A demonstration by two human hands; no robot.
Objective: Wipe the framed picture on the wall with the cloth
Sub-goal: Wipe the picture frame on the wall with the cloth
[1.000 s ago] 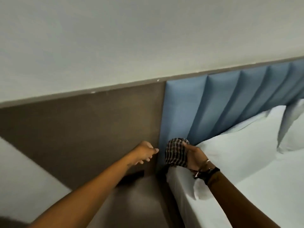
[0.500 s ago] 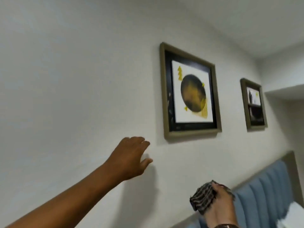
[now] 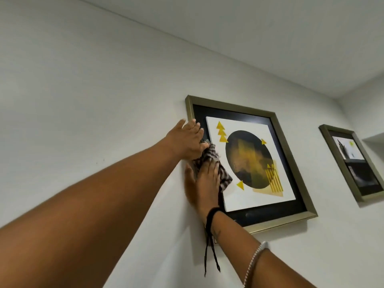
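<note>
— Now: where is the cloth (image 3: 216, 163) held?
— Pressed by right hand (image 3: 204, 183) on framed picture (image 3: 255, 163); left hand (image 3: 187, 142), fingers spread, steadies frame edge just above. Unwiped glass lies rightward.

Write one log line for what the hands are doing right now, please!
step: wiping | right hand: presses cloth on framed picture, left side | left hand: steadies frame's left edge
</note>
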